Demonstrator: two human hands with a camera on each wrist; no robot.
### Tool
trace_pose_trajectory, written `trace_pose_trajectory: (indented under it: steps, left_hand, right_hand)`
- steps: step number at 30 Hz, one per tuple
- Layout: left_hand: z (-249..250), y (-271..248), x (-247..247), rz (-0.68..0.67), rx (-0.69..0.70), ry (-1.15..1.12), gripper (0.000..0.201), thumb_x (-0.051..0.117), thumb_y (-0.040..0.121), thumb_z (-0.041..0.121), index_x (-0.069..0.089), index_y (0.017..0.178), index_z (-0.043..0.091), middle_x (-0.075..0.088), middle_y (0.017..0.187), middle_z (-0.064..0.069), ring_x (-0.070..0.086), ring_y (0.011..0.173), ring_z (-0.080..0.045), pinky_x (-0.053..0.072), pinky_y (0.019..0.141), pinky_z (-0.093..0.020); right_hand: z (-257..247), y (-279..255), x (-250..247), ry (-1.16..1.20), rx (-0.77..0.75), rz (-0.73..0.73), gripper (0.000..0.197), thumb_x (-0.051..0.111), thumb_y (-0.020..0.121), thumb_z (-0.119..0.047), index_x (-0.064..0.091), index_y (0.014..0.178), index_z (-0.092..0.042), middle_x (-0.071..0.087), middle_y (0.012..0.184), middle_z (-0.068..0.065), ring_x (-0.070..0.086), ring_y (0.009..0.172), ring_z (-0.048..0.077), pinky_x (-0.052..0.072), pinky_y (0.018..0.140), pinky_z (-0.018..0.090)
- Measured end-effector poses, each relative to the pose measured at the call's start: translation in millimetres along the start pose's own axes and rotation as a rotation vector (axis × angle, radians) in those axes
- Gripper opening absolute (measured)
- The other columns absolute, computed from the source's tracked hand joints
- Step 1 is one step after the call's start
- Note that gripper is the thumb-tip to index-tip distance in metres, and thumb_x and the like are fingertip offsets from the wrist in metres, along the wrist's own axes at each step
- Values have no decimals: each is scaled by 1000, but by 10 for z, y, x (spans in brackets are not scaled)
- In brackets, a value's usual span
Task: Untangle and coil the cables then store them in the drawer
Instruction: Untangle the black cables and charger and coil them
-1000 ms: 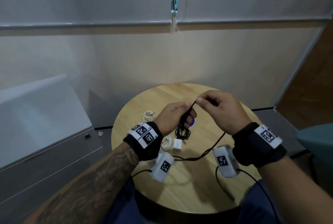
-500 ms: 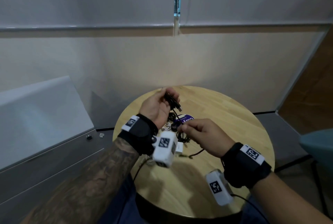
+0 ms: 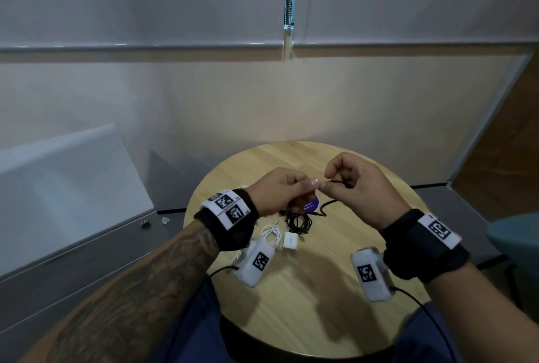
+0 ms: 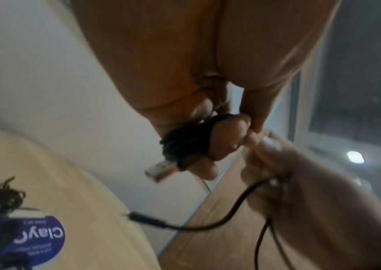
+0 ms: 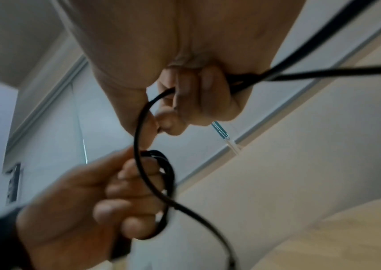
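Note:
Both hands are held together above the round wooden table [image 3: 315,313]. My left hand [image 3: 294,187] grips a black USB cable [image 4: 184,142] wound in loops round its fingers, and the silver USB plug [image 4: 160,169] sticks out below. My right hand [image 3: 338,180] pinches the cable's loose run [image 5: 138,126] close to the left fingertips. The free end with a small plug [image 4: 146,219] hangs down toward the table. In the right wrist view the left hand [image 5: 97,199] shows the black loops [image 5: 168,175] round its fingers.
On the table lie a black coiled cable [image 3: 297,222], a white coiled cable [image 3: 271,234], a white charger block [image 3: 290,241] and a purple round sticker [image 3: 311,205]. A grey drawer cabinet [image 3: 87,249] stands at the left. A teal chair [image 3: 516,240] is at the right.
My left hand came down from its raised position. My right hand rose from beside the table's cables to meet it, carrying the loose cable run up.

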State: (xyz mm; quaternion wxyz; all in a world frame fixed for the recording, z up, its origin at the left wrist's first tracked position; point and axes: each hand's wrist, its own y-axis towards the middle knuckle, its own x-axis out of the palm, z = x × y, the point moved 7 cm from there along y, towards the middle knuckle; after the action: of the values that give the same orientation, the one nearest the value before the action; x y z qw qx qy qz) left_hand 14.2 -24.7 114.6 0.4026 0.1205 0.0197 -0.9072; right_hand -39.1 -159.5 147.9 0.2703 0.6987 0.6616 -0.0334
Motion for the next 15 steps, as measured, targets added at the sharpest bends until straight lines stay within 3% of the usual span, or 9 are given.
trace_pose_trajectory:
  steps: [3, 6, 10, 12, 15]
  left_hand:
    - [28, -29, -126, 9, -70, -193, 38, 46, 101, 21, 47, 65, 8, 32, 46, 5, 30, 37, -9, 39, 44, -22]
    - [-31, -101, -144, -38, -163, -325, 39, 41, 102, 28, 42, 65, 13, 26, 48, 6, 24, 38, -7, 37, 46, -24]
    - [-38, -187, 102, -146, -230, -456, 38, 41, 99, 36, 49, 70, 12, 31, 51, 4, 31, 41, -9, 42, 52, -26]
    - [20, -206, 173, -171, -219, -561, 38, 38, 99, 35, 53, 74, 9, 37, 54, 2, 36, 44, -11, 44, 57, -28]
    - [146, -216, 101, -144, -167, -859, 30, 38, 93, 23, 59, 80, 7, 44, 61, 1, 44, 50, -12, 49, 63, -31]
  right_hand:
    - [39, 2, 17, -101, -4, -80, 15, 77, 84, -11, 63, 83, -15, 60, 67, -2, 54, 61, 11, 48, 63, 27]
    - [36, 16, -88, -86, -37, 3, 6, 76, 86, -19, 72, 83, -22, 71, 76, 0, 62, 70, 21, 51, 70, 35]
    - [22, 88, -167, -90, -107, 197, 10, 73, 89, -21, 75, 86, -31, 75, 86, -13, 67, 83, 11, 51, 77, 23]
    - [96, 112, -133, -87, -87, 218, 8, 72, 90, -23, 76, 89, -30, 75, 90, -15, 68, 87, 8, 52, 79, 22]
    - [223, 88, -50, -81, -49, 176, 13, 69, 92, -26, 74, 89, -38, 74, 88, -21, 68, 84, 0, 50, 78, 18]
